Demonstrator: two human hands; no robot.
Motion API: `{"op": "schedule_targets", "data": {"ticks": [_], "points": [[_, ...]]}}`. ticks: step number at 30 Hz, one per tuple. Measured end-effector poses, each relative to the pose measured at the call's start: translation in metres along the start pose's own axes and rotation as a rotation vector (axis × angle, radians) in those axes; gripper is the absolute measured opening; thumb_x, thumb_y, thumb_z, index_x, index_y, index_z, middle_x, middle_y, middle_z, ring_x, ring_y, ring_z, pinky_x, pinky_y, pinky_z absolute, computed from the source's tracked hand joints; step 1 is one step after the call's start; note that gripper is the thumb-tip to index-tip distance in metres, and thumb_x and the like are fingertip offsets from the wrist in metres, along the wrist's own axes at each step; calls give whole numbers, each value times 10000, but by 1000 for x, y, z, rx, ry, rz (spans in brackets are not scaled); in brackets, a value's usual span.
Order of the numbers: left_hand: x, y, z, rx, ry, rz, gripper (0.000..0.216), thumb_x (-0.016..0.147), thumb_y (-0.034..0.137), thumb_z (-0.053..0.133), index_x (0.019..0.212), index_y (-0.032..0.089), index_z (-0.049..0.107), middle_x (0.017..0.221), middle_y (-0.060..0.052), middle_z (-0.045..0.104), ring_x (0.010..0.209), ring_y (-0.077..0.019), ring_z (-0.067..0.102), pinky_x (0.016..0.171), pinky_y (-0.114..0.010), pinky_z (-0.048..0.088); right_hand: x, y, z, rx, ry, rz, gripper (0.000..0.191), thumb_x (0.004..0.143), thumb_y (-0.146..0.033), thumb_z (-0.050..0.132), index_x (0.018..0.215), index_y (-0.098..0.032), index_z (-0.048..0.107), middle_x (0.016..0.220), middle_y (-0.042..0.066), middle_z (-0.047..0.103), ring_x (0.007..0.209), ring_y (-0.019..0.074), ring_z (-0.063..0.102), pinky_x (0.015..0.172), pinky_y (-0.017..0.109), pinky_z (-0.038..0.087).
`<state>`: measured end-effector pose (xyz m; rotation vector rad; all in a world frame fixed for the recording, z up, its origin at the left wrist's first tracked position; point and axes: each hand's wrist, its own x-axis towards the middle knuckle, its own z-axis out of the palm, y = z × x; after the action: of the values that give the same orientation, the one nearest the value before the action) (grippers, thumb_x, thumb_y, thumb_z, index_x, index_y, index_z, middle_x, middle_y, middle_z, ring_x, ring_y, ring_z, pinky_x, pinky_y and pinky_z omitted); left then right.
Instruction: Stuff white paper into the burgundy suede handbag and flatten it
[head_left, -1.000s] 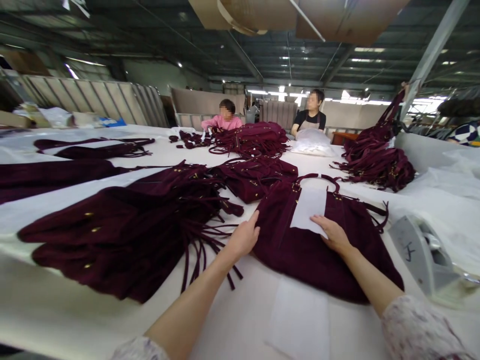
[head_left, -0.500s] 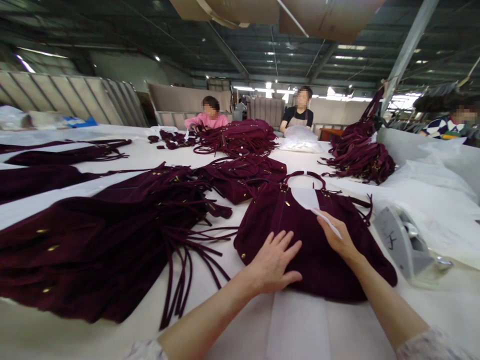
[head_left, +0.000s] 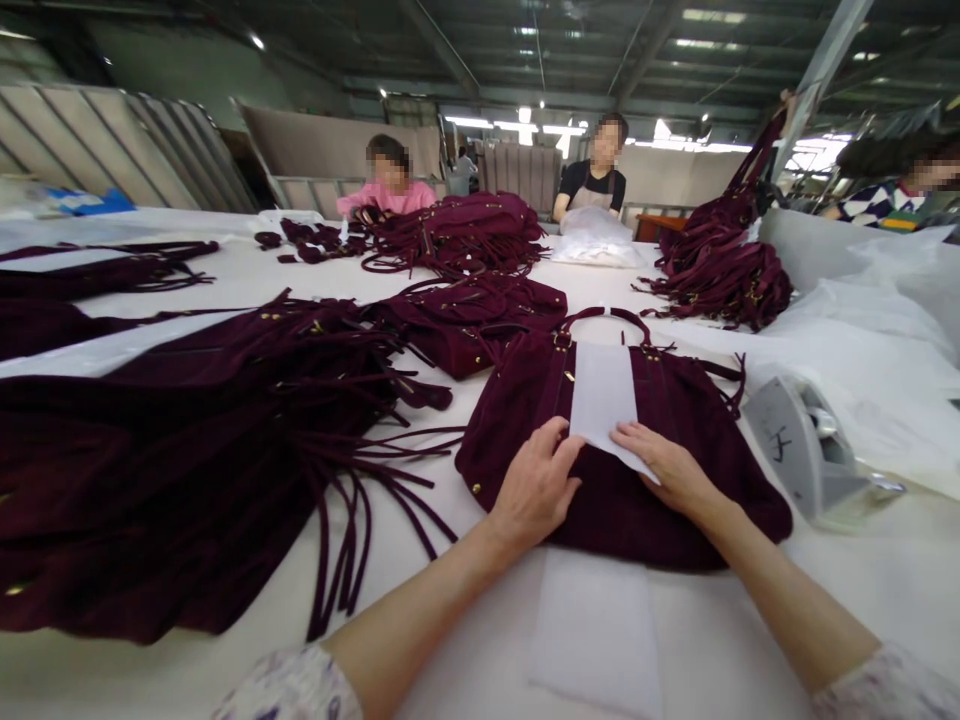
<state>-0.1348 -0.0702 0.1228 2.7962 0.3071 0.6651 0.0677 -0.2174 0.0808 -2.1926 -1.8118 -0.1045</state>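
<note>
A dark burgundy handbag (head_left: 517,425) lies flat in front of me, its looped handle (head_left: 609,312) pointing away. Over the middle of its front hangs a white paper strip (head_left: 604,385). My left hand (head_left: 536,485) rests on the bag, its fingers closed at the strip's lower left corner. At the lower right corner my right hand (head_left: 671,470) pinches the strip, and a bit of its edge sticks out beneath the fingers. Another part of white paper (head_left: 596,630) shows below the bag, on the table. What lies under my palms is hidden.
More burgundy bags with fringes (head_left: 187,470) are heaped at left. Behind lie a strap pile (head_left: 465,230) and hanging straps (head_left: 727,270). A grey tape dispenser (head_left: 799,450) stands at right beside clear plastic (head_left: 885,370). Co-workers (head_left: 592,185) are across the table.
My left hand has moved up from lying spread on the bag to the strip's corner. The strip, earlier folded askew in my right hand, now lies straighter and flatter down the bag.
</note>
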Motion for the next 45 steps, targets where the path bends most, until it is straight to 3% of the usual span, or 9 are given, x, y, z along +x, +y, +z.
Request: {"op": "schedule_targets", "data": {"ticks": [3, 5, 7, 10, 14, 28, 36, 41, 45], "points": [[-3, 3, -7, 125, -183, 77, 190, 856, 263, 593, 1024, 185, 552, 1049, -76, 548, 964, -246, 526, 829, -403, 442, -8, -13, -12, -121, 57, 182, 596, 826, -148, 488, 1415, -198, 413, 1440, 166, 416, 1239, 305, 505, 955, 412, 495], [-8, 1, -13, 126, -304, 119, 247, 876, 419, 573, 939, 180, 583, 941, -63, 550, 892, -234, 521, 781, -384, 423, -21, -22, -21, -157, 86, 277, 579, 879, -262, 491, 1439, -183, 367, 1313, 187, 527, 1104, 311, 583, 859, 414, 526], [-13, -2, -18, 80, -369, 152, 379, 836, 525, 600, 1005, 186, 600, 989, -67, 546, 913, -229, 510, 789, -364, 404, -38, -29, -31, -126, 46, 241, 525, 907, -410, 479, 1385, -195, 442, 1180, 160, 610, 1022, 303, 605, 828, 421, 526], [-19, -5, -23, 31, -399, 158, 530, 752, 533, 696, 1146, 201, 572, 1098, -74, 529, 984, -237, 487, 832, -351, 385, -61, -36, -41, -62, -56, 80, 527, 829, -565, 565, 1237, -230, 579, 1213, 129, 597, 1040, 305, 585, 862, 432, 507], [-19, -2, -23, 47, -396, 139, 544, 720, 486, 738, 1141, 188, 563, 1130, -84, 518, 1014, -250, 467, 849, -357, 372, -73, -43, -42, -83, -113, 42, 644, 693, -523, 721, 1228, -198, 573, 1200, 142, 579, 1009, 322, 574, 849, 453, 483], [15, 3, -19, 123, -560, 199, 402, 653, 454, 706, 906, 169, 579, 884, -57, 640, 828, -234, 590, 764, -348, 418, -15, -34, -58, 142, -465, 68, 401, 608, -336, 728, 936, -202, 542, 778, 0, 603, 687, 163, 537, 577, 247, 311], [66, 12, -57, 177, -568, 156, 378, 693, 454, 699, 948, 202, 580, 957, -42, 647, 886, -232, 608, 678, -294, 433, 19, -12, -101, 386, -494, 80, 269, 647, -359, 712, 780, -199, 543, 721, -61, 564, 638, 116, 493, 552, 223, 324], [106, 9, -63, 211, -569, 31, 382, 659, 464, 739, 899, 212, 583, 881, -5, 641, 829, -202, 608, 585, -248, 380, 43, 7, -124, 218, -469, 150, 245, 670, -392, 710, 743, -209, 564, 690, -49, 587, 631, 137, 528, 528, 240, 314], [115, -13, -38, 160, -557, 83, 389, 699, 517, 724, 918, 230, 578, 866, 10, 653, 816, -194, 618, 556, -244, 347, 52, 19, -102, -31, -396, 186, 359, 666, -516, 743, 762, -218, 568, 731, -7, 642, 673, 184, 589, 513, 252, 281]]}}
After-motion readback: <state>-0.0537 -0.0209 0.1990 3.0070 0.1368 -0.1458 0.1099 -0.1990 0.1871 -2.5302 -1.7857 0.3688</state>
